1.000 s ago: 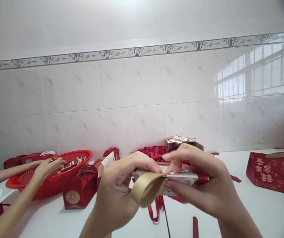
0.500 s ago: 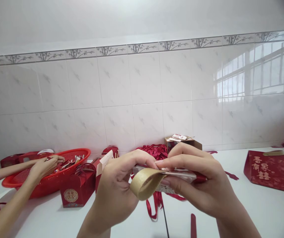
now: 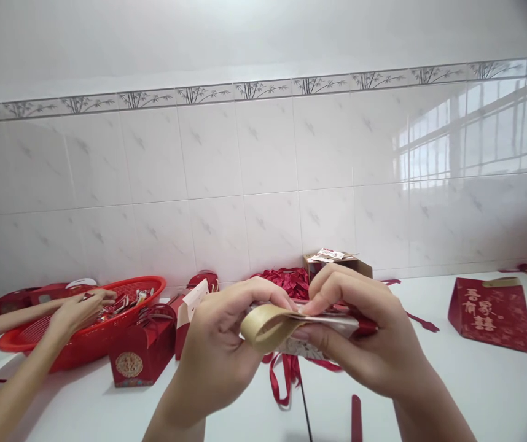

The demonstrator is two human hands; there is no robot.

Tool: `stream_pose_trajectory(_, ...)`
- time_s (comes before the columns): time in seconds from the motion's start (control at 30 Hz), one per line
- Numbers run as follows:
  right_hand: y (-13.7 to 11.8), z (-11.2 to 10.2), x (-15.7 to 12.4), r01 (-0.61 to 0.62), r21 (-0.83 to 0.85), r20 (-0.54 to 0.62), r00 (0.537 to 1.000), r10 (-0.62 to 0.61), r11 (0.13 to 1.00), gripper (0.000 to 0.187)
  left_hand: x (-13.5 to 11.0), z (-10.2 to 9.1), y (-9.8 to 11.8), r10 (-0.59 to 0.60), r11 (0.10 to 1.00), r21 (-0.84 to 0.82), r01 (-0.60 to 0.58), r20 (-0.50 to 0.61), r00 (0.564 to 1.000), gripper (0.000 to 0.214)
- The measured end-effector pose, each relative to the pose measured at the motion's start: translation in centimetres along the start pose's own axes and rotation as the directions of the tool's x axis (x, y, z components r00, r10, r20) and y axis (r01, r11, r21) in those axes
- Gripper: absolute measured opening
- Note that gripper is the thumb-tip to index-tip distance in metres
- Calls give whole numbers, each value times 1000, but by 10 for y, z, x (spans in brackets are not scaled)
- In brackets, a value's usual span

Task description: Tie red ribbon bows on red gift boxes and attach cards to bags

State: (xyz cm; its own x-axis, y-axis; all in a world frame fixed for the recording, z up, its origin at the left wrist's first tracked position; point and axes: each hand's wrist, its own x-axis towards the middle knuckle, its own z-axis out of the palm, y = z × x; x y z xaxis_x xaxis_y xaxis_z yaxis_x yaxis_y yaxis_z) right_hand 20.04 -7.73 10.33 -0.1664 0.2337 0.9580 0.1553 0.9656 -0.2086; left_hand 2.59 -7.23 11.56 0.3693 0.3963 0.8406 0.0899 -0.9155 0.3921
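Both hands are raised in front of me around a small red-and-white gift box [image 3: 344, 325], seen edge-on and largely covered by fingers. A gold strap [image 3: 263, 325] curls in a loop from its near side. My left hand [image 3: 222, 350] is closed round the left end, thumb along the top edge, against the strap. With thumb below and fingers above, my right hand [image 3: 374, 331] pinches the pale edge where the strap meets it. Beneath them, dark red ribbons [image 3: 279, 380] trail on the white table [image 3: 240, 417].
At left, a co-worker's hands [image 3: 77, 313] reach into a red basket [image 3: 107, 350] of small wrapped items. Red gift boxes [image 3: 141, 350] stand beside it. Behind my hands are a ribbon pile [image 3: 286, 279] and a cardboard box [image 3: 360, 268]. A red box [image 3: 491, 316] stands at right.
My right fingers have shifted slightly along the pinched edge, and the gold loop looks flatter and a little higher. The view has moved slightly.
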Motion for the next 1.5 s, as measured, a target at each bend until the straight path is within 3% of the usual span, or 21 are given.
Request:
stream_pose_trajectory(0.17, 1, 2, 1, -53, -19, -44, 998, 52, 998, 11, 1, 1, -2, -45, 999, 15, 45, -11, 999, 5)
stream_pose_trajectory(0.33, 7, -2, 3, -63, -40, -23, 998, 62, 997, 12, 2, 2, -5, -59, 998, 25, 59, -16, 998, 20)
stream_pose_trajectory(0.47, 10, -3, 2, -93, -60, 5, 996, 93, 994, 12, 4, 3, -4, -19, 998, 57, 18, 24, 1000, 14)
stream_pose_trajectory(0.8, 14, 1, 1, -175, 16, 57, 983, 173, 985, 5, 4, 4, -9, -106, 993, 49, 106, -1, 994, 9)
stream_pose_trajectory(1.0, 19, 4, 1, -170, -14, -10, 985, 170, 985, 4, 3, 5, -13, -83, 987, 133, 92, -69, 994, 8)
stream_pose_trajectory(1.23, 30, 14, 1, -249, -108, -119, 964, 236, 962, 4, 4, 13, -20, -172, 935, 280, 218, -181, 968, 10)
stream_pose_trajectory(1.37, 41, 22, 0, -328, -97, -168, 936, 309, 940, 6, 8, 20, -29, -252, 896, 289, 338, -295, 921, 16)
stream_pose_trajectory(1.5, 54, 25, -1, -399, -47, -143, 910, 389, 916, 8, 11, 16, -33, -388, 876, 209, 435, -230, 892, 23)
